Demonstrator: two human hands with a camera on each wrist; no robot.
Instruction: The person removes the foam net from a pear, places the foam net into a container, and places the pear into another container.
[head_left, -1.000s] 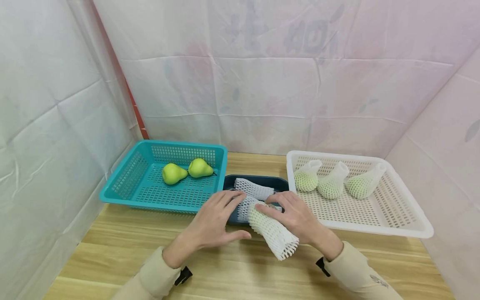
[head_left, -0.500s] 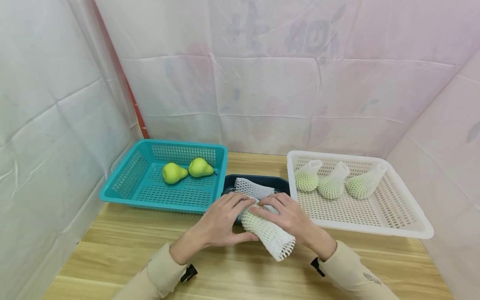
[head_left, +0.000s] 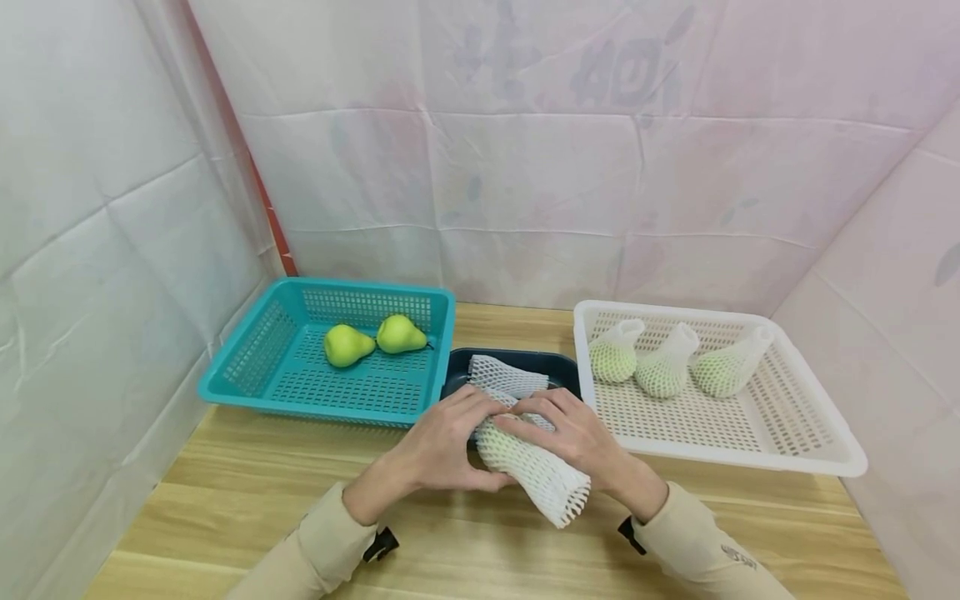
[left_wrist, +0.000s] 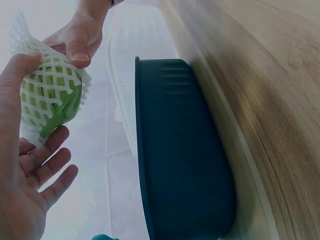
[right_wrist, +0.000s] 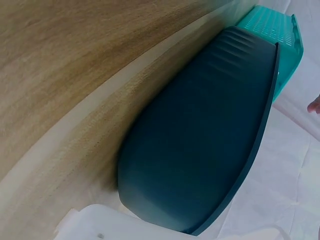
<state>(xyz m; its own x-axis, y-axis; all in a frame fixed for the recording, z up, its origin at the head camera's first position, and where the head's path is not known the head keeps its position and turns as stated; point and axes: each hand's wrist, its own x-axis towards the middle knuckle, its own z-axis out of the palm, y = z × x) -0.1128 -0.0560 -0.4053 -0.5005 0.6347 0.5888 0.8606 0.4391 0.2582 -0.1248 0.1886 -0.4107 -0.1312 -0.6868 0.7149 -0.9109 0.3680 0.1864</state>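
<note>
Head view: from above, facing forward and down onto the desk (head_left: 480, 554). Wrist views: low, close, rolled sideways, both including the dark tray (left_wrist: 180, 145); head and left wrist share both hands (head_left: 450, 442).

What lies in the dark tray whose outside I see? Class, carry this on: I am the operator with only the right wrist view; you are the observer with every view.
Observer: White foam nets lie in the dark tray.
Operator: What is being held?
Observer: The left hand and right hand together hold a netted pear.
Operator: And what is in the teal basket I glimpse?
Observer: Two bare pears lie side by side in it.
</note>
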